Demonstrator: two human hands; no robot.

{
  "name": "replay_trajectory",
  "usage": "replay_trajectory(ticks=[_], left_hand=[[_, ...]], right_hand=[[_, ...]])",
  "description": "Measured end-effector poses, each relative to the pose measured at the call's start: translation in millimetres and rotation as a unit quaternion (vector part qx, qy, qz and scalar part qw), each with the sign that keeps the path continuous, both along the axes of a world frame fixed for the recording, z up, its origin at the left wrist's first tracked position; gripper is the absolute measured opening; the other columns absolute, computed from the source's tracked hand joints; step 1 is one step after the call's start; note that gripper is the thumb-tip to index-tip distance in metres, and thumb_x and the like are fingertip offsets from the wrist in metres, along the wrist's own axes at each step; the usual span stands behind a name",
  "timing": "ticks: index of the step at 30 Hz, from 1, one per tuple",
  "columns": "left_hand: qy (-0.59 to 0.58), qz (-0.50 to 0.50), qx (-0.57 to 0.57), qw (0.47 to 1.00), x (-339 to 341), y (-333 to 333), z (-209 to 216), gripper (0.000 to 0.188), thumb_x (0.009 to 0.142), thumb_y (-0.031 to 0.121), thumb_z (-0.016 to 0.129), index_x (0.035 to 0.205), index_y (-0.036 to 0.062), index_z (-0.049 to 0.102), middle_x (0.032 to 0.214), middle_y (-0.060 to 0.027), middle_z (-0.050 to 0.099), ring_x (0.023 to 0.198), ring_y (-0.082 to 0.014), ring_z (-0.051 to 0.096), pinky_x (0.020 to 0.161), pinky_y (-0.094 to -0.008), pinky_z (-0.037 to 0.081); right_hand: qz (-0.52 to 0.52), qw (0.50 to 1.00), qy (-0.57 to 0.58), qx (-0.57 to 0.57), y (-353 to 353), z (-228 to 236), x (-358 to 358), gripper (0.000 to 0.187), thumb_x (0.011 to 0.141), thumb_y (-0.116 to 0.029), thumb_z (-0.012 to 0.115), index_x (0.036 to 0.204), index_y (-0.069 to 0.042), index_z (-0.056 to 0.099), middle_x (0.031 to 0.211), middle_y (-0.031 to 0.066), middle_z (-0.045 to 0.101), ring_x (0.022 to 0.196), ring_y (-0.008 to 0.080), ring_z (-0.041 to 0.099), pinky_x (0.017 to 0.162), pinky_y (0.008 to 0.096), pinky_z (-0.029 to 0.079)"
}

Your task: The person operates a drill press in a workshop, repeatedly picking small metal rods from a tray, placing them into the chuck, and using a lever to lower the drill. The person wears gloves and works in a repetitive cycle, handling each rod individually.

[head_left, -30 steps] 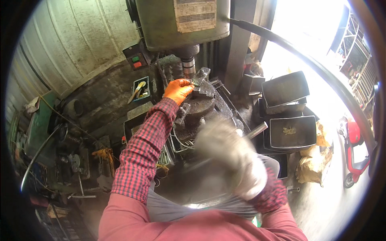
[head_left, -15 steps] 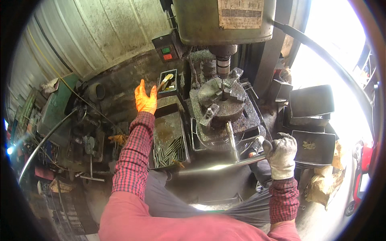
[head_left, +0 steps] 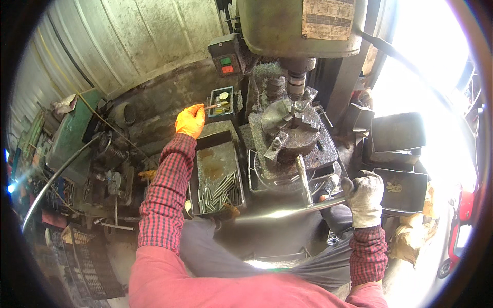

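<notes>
My left hand (head_left: 190, 121), in an orange glove, is closed on the handle end of a small brush (head_left: 213, 107). The brush points right, over a small dark box (head_left: 230, 111) that holds a round white item and other small things. In a pale work glove, my right hand (head_left: 366, 199) wraps round the end of a long metal bar (head_left: 287, 212) at the front of the drill press. Ahead, the drill chuck (head_left: 296, 84) is above a round jawed work-holding chuck (head_left: 290, 134) with metal chips about it. A metal rod (head_left: 304, 180) runs from this chuck toward the bar.
A metal tray (head_left: 218, 154) of several metal pins stands left of the press. The switch box (head_left: 226, 56) with green and red buttons is behind. Dark bins (head_left: 399, 189) are stacked at right. Hoses and machine parts crowd the left side.
My left hand has gone from spread fingers beside the box to a closed grip on the brush, whose bristle end has swung lower. My right hand stays on the bar. The view has shifted slightly.
</notes>
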State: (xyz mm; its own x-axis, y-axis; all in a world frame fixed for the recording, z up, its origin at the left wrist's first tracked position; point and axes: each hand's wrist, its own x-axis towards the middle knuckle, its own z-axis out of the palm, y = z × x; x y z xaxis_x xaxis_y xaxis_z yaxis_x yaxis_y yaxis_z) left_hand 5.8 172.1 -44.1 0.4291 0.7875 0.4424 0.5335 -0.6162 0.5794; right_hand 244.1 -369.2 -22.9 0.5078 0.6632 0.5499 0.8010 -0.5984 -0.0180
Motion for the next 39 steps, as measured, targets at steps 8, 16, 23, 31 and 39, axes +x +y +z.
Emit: replay_trajectory(ticks=[8,16,23,31,39], left_hand=[[0.070,0.009,-0.004,0.997,-1.1,-34.1,17.6,0.040,0.100,0.035,0.061,0.125,0.0073,0.076,0.119,-0.0185,0.076,0.116,-0.0362,0.071,0.103,-0.0427,0.053],[-0.055,-0.087,-0.037,0.994,-35.0,-99.0,45.3,0.026,0.102,0.020,0.068,0.121,0.0047,0.078,0.106,-0.0068,0.079,0.094,-0.0182,0.072,0.083,-0.0308,0.056],[-0.267,-0.285,-0.281,0.877,51.4,-160.4,59.7,0.023,0.103,0.009,0.069,0.122,-0.0021,0.076,0.095,0.0023,0.071,0.078,-0.0039,0.057,0.069,-0.0200,0.046],[-0.250,-0.236,-0.214,0.914,67.8,-113.2,34.2,0.022,0.104,0.016,0.070,0.119,0.0020,0.078,0.094,0.0041,0.072,0.077,-0.0042,0.057,0.071,-0.0218,0.047],[-0.199,-0.036,-0.161,0.966,23.3,10.6,-15.8,0.032,0.104,0.020,0.067,0.128,0.0003,0.074,0.107,-0.0052,0.079,0.090,-0.0107,0.068,0.083,-0.0274,0.054]], right_hand=[[-0.007,1.000,-0.017,-0.008,1.2,1.2,0.7,0.040,0.085,-0.040,0.075,0.065,-0.006,0.072,0.076,0.0163,0.071,0.091,0.0357,0.072,0.092,0.0497,0.051],[0.023,1.000,0.001,-0.005,0.6,11.8,-3.8,0.041,0.091,-0.044,0.073,0.071,-0.009,0.074,0.069,0.0152,0.069,0.081,0.0367,0.071,0.089,0.0489,0.053],[0.014,1.000,-0.024,-0.015,0.5,23.3,-9.2,0.032,0.088,-0.040,0.077,0.071,-0.013,0.077,0.065,0.0106,0.069,0.071,0.0323,0.070,0.084,0.0447,0.054],[0.000,0.999,0.036,-0.005,1.1,26.7,-11.8,0.046,0.090,-0.045,0.072,0.068,-0.006,0.074,0.070,0.0168,0.069,0.087,0.0363,0.072,0.090,0.0483,0.053],[0.014,0.999,-0.003,0.030,5.1,9.4,-2.2,0.044,0.087,-0.040,0.073,0.060,-0.006,0.069,0.063,0.0160,0.065,0.079,0.0379,0.070,0.087,0.0491,0.053]])
